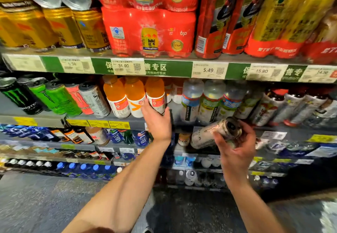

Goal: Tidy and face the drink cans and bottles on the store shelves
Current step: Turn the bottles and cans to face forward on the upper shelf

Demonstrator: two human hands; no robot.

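The right grip curls round a pale silver-white aluminium can, held tilted on its side off the shelf; the left grip, fingers straight, reaches for the orange plastic bottles with white labels. Facing looks partway done: those smooth bottles stand in a row, but the glossy green and black energy cans lean, and the held can is not yet placed.

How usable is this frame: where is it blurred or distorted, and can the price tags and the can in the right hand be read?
Head view: wide-angle bend curves the shelf edge; motion blur smears the upper right packs and the white can gripped by the right hand, print unreadable; the left hand is fairly sharp; the price tags read 31.90 and 5.49; lower shelves are dim.
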